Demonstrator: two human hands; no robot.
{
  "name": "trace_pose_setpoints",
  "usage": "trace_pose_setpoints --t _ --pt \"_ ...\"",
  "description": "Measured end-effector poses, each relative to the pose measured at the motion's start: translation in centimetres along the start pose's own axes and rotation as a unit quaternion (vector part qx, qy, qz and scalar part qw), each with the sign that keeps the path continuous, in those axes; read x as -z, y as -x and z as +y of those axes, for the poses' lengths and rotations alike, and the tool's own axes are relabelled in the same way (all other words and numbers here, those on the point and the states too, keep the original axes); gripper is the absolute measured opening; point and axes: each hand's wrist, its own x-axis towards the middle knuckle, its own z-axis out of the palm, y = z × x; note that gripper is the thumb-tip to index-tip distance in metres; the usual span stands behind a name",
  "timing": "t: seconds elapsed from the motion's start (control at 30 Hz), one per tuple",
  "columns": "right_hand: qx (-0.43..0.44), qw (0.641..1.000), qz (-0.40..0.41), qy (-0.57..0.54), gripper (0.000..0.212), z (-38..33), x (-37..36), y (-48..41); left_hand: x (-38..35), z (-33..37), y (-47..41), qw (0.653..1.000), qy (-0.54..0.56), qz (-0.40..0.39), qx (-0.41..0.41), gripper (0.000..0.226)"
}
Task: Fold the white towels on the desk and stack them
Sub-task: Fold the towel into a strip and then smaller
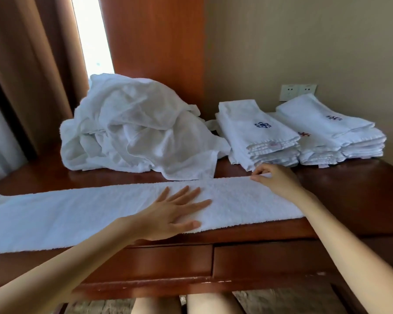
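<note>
A long white towel (77, 211), folded lengthwise into a strip, lies across the front of the wooden desk (354, 191). My left hand (173, 211) presses flat on its middle with straight, spread fingers. My right hand (275, 177) pinches the strip's far right corner between thumb and fingers. Behind the strip sits a crumpled heap of unfolded white towels (136, 128). At the back right stand two stacks of folded towels, one (259, 132) with a blue emblem on top, the other (334, 128) further right.
The desk has two drawers (213, 261) under its front edge. A wooden cabinet panel (154, 41) and brown curtains (25, 64) rise behind the heap. Wall sockets (297, 91) sit above the right stack. My knees show below the desk.
</note>
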Motion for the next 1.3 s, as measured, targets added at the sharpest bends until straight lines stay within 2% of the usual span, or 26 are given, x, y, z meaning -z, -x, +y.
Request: trace_pose_setpoints --t 0.1,0.2,0.27,0.33,0.4,0.53,0.67,0.73,0.8,0.9,0.97,1.13,1.3 --pt "0.029 0.985 0.040 0.167 0.026 -1.2 0.0 0.1 0.4 0.8 -2.0 0.998 0.036 0.043 0.035 0.054" --pt "0.105 0.980 0.071 0.151 0.033 -4.9 -2.1 1.2 -0.9 2.8 -5.6 0.990 -0.029 0.092 0.105 0.055" --pt "0.129 0.984 0.028 0.118 0.038 -6.7 -4.4 2.4 -2.0 3.6 -7.2 0.983 -0.048 0.098 0.146 0.055" --pt "0.099 0.988 -0.048 0.108 0.043 -7.0 -5.9 3.4 -2.4 3.3 -7.4 0.983 -0.038 0.106 0.145 0.055" --pt "0.062 0.987 -0.082 0.124 0.047 -5.9 -5.7 3.6 -2.3 2.5 -6.8 0.985 -0.031 0.113 0.126 0.055" --pt "-0.025 0.980 -0.099 0.169 0.055 -4.0 -4.0 3.8 -1.6 1.5 -4.3 0.990 -0.026 0.096 0.102 0.060" --pt "-0.079 0.968 -0.099 0.216 0.056 -5.4 -3.5 3.6 -0.7 -0.8 0.6 0.986 -0.034 0.089 0.134 0.066" --pt "-0.045 0.966 -0.061 0.248 0.053 -8.7 -4.6 3.1 -0.6 -2.0 2.3 0.982 -0.041 0.091 0.159 0.063" --pt "0.046 0.972 -0.038 0.227 0.051 -13.1 -7.0 2.7 -0.4 -3.2 3.1 0.976 -0.047 0.096 0.190 0.058" --pt "0.148 0.976 -0.075 0.144 0.049 -19.8 -11.2 2.5 0.1 -5.3 5.2 0.967 -0.045 0.091 0.232 0.053" --pt "0.190 0.969 -0.089 0.133 0.045 -23.2 -13.7 2.4 0.4 -7.2 7.6 0.960 -0.032 0.096 0.261 0.051" --pt "0.211 0.953 -0.180 0.122 0.047 -28.3 -19.0 3.2 1.3 -12.7 15.9 0.922 -0.022 0.119 0.368 0.051" --pt "0.226 0.951 -0.172 0.123 0.052 -30.9 -22.1 4.1 2.4 -17.0 23.2 0.862 -0.026 0.129 0.489 0.055"
